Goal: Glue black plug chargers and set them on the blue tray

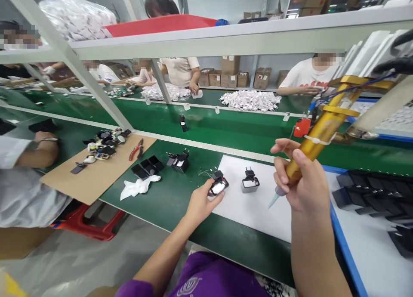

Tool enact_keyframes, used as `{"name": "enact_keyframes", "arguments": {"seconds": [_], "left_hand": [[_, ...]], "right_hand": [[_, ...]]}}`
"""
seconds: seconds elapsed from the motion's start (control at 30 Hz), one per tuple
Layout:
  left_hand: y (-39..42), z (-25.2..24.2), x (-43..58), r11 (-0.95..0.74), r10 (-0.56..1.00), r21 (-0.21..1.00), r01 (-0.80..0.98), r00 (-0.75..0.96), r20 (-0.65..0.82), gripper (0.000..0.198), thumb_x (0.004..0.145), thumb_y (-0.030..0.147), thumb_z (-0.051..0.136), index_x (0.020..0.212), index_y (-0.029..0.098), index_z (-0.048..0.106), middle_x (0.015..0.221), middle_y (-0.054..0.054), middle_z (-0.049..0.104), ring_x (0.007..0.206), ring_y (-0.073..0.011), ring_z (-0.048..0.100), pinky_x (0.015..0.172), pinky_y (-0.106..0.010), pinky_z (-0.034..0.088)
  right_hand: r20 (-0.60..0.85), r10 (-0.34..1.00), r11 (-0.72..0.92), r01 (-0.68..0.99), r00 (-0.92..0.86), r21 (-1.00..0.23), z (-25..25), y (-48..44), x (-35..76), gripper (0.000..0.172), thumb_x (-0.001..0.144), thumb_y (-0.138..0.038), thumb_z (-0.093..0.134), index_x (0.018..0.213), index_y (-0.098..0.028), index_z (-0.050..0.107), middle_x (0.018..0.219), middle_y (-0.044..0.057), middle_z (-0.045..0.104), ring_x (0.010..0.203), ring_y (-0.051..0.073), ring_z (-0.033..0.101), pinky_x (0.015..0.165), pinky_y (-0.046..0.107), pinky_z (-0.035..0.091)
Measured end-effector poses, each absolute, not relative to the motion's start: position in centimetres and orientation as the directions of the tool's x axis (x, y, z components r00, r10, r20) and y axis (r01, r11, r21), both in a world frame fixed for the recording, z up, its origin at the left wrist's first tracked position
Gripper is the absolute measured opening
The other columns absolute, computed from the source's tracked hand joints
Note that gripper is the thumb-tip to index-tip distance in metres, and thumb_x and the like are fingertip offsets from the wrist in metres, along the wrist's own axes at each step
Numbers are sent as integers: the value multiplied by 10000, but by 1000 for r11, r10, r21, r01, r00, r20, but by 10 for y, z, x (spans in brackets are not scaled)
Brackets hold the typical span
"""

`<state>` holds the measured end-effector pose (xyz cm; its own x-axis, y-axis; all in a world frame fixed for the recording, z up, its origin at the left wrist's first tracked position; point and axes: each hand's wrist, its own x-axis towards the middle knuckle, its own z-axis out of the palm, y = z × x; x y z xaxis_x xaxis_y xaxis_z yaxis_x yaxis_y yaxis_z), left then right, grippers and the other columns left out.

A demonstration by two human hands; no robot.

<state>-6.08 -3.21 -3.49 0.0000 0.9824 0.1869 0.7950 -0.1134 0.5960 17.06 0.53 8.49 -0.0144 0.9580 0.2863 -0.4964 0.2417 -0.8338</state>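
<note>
My left hand [204,200] grips a small black adapter housing [219,186] with a white inside, at the left edge of the white sheet [263,208]. Wrapped round a gold dispenser tube [314,142] is my right hand [301,176]. The tube's pale blue nozzle [274,199] points down and left, above the sheet and apart from it. Between my hands, a second open adapter [250,184] stands on the sheet, its plug part resting at the top. More black adapters [179,160] lie on the green bench to the left.
Black housings [371,191] fill a blue-edged tray at right. Left are a white cloth [139,187], red pliers [136,150] and cardboard [93,176] with parts. A shelf [206,41] crosses above. A green conveyor [206,129] runs behind; several people work beyond, one person at left.
</note>
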Motion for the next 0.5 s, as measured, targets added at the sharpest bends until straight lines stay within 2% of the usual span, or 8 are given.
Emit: {"name": "enact_keyframes", "arguments": {"seconds": [0.13, 0.27, 0.5], "left_hand": [[-44, -28, -20, -275, 960, 665, 694, 156, 235, 338, 765, 292, 648, 1084, 195, 598, 924, -38, 695, 673, -148, 621, 644, -246, 504], [-46, -21, 6, -364, 931, 675, 642, 259, 256, 398, 723, 247, 674, 1111, 184, 604, 907, -46, 688, 750, -181, 636, 688, -275, 518], [-48, -7, 17, -413, 910, 712, 568, 278, 307, 411, 722, 233, 676, 1120, 172, 594, 958, -62, 704, 834, -199, 659, 766, -300, 531]], "right_hand": [[298, 955, 258, -455, -17, -852, 83, 2, 165, 261, 837, -422, 619, 984, -210, 653, 683, -26, 593, 349, 28, 372, 264, 155, 278], [295, 955, 254, -410, -37, -876, 81, 1, 165, 286, 861, -462, 592, 933, -190, 644, 464, -72, 475, 300, 45, 351, 282, 169, 284], [337, 941, 314, -384, 7, -869, 80, 4, 165, 287, 860, -478, 586, 856, -192, 613, 451, -85, 436, 310, 45, 351, 281, 162, 267]]}}
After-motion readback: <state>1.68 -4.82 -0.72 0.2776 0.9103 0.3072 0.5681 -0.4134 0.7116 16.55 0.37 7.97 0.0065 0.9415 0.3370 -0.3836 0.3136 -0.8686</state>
